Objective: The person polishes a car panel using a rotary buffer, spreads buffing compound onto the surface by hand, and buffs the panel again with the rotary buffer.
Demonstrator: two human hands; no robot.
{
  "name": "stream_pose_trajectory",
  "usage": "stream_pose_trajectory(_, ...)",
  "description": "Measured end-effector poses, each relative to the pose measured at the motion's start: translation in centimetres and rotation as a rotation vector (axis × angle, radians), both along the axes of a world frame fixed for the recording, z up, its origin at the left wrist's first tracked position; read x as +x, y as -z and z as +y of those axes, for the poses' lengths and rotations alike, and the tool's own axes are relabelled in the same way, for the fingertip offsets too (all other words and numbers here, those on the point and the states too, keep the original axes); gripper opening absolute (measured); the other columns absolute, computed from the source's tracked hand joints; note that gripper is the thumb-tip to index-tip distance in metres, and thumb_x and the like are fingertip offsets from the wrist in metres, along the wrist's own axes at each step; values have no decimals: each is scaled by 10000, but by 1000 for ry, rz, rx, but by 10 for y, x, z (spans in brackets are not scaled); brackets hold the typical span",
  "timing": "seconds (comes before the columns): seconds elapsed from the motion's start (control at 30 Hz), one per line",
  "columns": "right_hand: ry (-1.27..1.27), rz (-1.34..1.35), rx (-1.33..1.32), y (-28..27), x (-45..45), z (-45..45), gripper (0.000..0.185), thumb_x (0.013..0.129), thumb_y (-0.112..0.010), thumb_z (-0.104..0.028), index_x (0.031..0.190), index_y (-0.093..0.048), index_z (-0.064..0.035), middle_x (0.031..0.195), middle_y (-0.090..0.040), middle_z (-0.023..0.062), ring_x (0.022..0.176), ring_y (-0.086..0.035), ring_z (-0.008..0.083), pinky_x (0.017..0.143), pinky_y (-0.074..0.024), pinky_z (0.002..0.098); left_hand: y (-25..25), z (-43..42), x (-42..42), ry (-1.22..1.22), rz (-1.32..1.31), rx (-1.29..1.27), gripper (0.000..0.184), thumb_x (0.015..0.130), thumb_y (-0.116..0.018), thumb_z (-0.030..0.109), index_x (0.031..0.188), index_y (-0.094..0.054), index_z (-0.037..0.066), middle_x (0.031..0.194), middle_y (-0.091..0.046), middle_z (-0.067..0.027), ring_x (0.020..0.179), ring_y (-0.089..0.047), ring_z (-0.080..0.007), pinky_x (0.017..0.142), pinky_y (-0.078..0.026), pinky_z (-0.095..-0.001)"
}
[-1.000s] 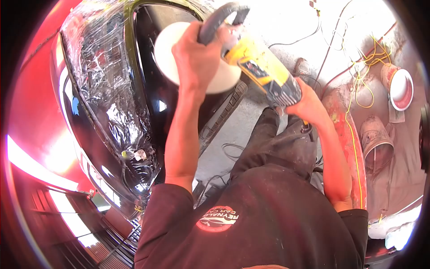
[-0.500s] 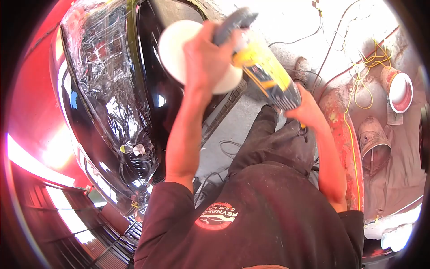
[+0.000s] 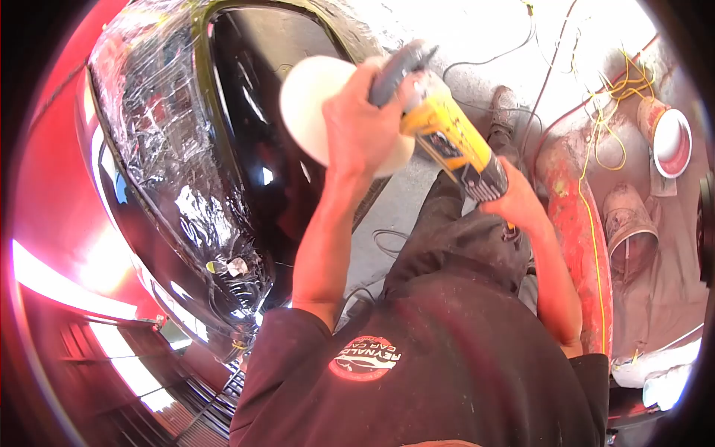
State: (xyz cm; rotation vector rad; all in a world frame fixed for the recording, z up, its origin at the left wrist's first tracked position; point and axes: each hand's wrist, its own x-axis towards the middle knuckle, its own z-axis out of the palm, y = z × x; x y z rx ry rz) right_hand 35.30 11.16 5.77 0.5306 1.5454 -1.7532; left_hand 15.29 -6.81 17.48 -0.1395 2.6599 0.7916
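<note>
- Left hand (image 3: 359,125) grasps the front handle (image 3: 393,78) of the polisher (image 3: 447,134).
- Right hand (image 3: 520,197) wraps its rear.
- Pad (image 3: 307,104) overlaps the black panel (image 3: 277,212); contact unclear.

the car (image 3: 257,141) lies left of the polisher (image 3: 453,141), the bucket (image 3: 628,221) right.

We see a grey floor (image 3: 386,212), which becomes almost white under the strong light at the far side. At the near left we notice a dark ribbed surface (image 3: 63,357); at the right, two buckets (image 3: 631,220) on brownish ground (image 3: 674,257).
</note>
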Motion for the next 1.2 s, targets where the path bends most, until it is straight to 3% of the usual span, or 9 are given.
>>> stream_pose_trajectory(0.13,1,181,48,1,-84,4,578,622,-781,-72,1172,-617,-4,994,-718,148,954,-702,260,885,-536,371,-7,-6,-66,77,244,-81,334,829,-846,265,900,-694,-23,684,-617,-102,649,-518,-147,635,-480,-337)
stream_pose_trajectory(0.37,-18,162,57,15,-155,-3,610,648,-772,-83,1223,-609,36,988,-729,141,924,-690,206,874,-531,346,-2,-8,-137,110,354,18,232,869,-806,143,883,-683,-53,713,-664,-162,640,-579,-177,625,-490,-360)
stream_pose_trajectory(0.6,-8,144,25,-8,-81,-6,597,660,-789,-50,1225,-601,-7,1045,-731,146,993,-710,243,915,-531,377,-25,-12,-60,108,295,-29,315,826,-848,164,795,-591,-16,664,-638,-167,605,-640,-278,594,-506,-402)
stream_pose_trajectory(0.7,-15,102,89,-29,-37,-7,613,665,-798,-61,1242,-591,-32,1056,-729,166,1023,-722,286,921,-532,384,-26,-29,-15,164,325,56,241,819,-823,112,882,-611,17,723,-650,-158,660,-667,-338,607,-508,-415)
stream_pose_trajectory(0.77,-17,74,137,-45,-14,-6,631,669,-803,-67,1260,-583,-50,1063,-725,181,1049,-724,317,923,-533,387,-42,-32,13,136,283,104,235,808,-823,95,916,-627,25,743,-647,-151,668,-660,-336,609,-503,-413)
stream_pose_trajectory(0.87,-47,75,226,-70,18,-4,652,668,-806,-66,1278,-577,-59,1065,-734,201,1074,-729,349,911,-544,402,-58,-51,62,182,272,46,233,794,-869,97,920,-690,16,716,-663,-84,587,-620,-178,568,-492,-327)
stream_pose_trajectory(1.0,-96,72,280,-89,65,-5,716,672,-830,-71,1340,-570,-72,1076,-751,217,1099,-723,374,892,-566,413,-80,-67,116,226,304,139,253,742,-867,62,889,-663,37,730,-632,-102,612,-612,-239,564,-472,-356)
stream_pose_trajectory(1.07,-80,85,310,-108,76,-10,701,653,-837,-54,1310,-592,-57,1064,-756,185,1069,-743,303,892,-562,383,-92,-77,141,247,303,188,271,709,-833,31,913,-656,55,777,-624,-112,684,-632,-317,610,-486,-406)
stream_pose_trajectory(1.2,-103,161,334,-125,79,-13,702,659,-850,-38,1313,-595,-49,1064,-757,173,1058,-751,266,894,-560,367,-108,-90,163,262,447,312,291,649,-830,3,881,-662,53,742,-579,-106,637,-593,-305,576,-470,-390)
